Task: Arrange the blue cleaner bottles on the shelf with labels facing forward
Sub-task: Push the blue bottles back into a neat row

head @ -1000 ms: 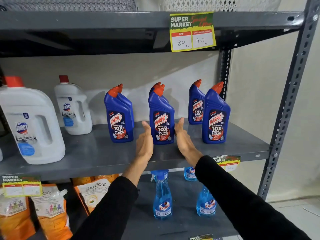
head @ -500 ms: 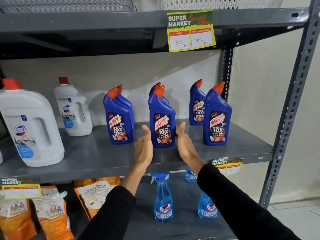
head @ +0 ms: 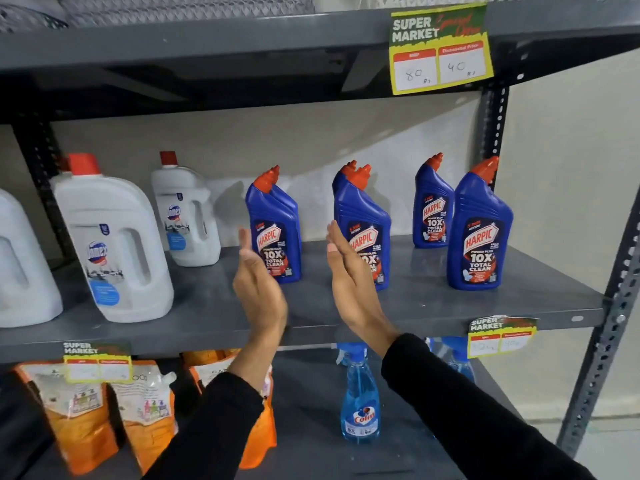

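Observation:
Several blue Harpic bottles with red caps stand upright on the grey middle shelf (head: 415, 303), labels forward. The left front bottle (head: 277, 233) hides another behind it. The middle front bottle (head: 367, 220) also has one behind it. A small-looking bottle (head: 433, 206) stands at the back right, and the right front bottle (head: 479, 230) is nearest the post. My left hand (head: 258, 282) is flat and open just left of the left bottle. My right hand (head: 349, 275) is flat and open between the left and middle bottles, in front of the middle one's label. Neither hand holds anything.
White Domex jugs (head: 114, 247) stand on the left of the same shelf. Below are orange refill pouches (head: 79, 410) and blue Colin spray bottles (head: 360, 403). Yellow price tags (head: 440, 50) hang on shelf edges. A perforated steel post (head: 613, 327) bounds the right side.
Both hands have left the sides of the middle bottle and shifted left, now flanking the left front bottle. The view has also panned left.

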{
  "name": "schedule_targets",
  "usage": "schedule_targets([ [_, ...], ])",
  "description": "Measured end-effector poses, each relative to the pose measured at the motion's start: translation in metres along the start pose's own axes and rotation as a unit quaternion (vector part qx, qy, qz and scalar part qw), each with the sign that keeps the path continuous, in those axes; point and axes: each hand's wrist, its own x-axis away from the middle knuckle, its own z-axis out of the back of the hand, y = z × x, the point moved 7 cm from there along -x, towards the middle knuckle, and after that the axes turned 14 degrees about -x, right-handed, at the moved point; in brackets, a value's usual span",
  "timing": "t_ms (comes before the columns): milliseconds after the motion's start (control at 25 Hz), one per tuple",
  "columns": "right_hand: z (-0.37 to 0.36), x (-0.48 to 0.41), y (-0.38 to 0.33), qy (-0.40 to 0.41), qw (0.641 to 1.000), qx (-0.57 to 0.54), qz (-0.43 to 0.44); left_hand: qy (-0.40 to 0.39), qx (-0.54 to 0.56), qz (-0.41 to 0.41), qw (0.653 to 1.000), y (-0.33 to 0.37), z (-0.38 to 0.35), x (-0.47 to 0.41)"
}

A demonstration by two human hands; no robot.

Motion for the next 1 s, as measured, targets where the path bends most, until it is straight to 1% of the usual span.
schedule_targets([
  [40, -0.006, -0.005, 0.010, 0.002, 0.999, -0.012, -0.039, 0.019, -0.013, 0.028, 0.999, -0.010, 0.010, -0.011],
  [80, -0.013, -0.011, 0.021, 0.013, 0.997, -0.027, -0.076, 0.016, -0.032, 0.073, 0.997, -0.024, 0.018, -0.024],
  [120, -0.020, -0.016, 0.030, 0.029, 0.992, -0.045, -0.112, -0.014, -0.049, 0.127, 0.991, -0.041, 0.022, -0.037],
  [200, -0.030, -0.024, 0.045, 0.063, 0.982, -0.078, -0.160, -0.110, -0.047, 0.232, 0.965, -0.076, 0.017, -0.052],
  [280, -0.044, -0.034, 0.055, 0.073, 0.975, -0.090, -0.190, -0.186, -0.044, 0.271, 0.943, -0.090, 0.008, -0.054],
  [400, -0.061, -0.045, 0.072, 0.053, 0.968, -0.066, -0.236, -0.238, -0.063, 0.255, 0.935, -0.088, -0.001, -0.050],
  [560, -0.068, -0.041, 0.071, 0.058, 0.971, -0.016, -0.234, -0.267, -0.084, 0.238, 0.930, -0.080, 0.000, -0.046],
  [720, -0.072, -0.030, 0.056, 0.039, 0.973, 0.037, -0.227, -0.257, -0.071, 0.226, 0.937, -0.070, 0.009, -0.040],
  [880, -0.076, -0.019, 0.046, 0.026, 0.972, 0.050, -0.228, -0.243, -0.096, 0.225, 0.939, -0.071, 0.018, -0.035],
  [1000, -0.071, -0.014, 0.046, 0.040, 0.973, 0.050, -0.222, -0.238, -0.101, 0.221, 0.941, -0.068, 0.024, -0.030],
])
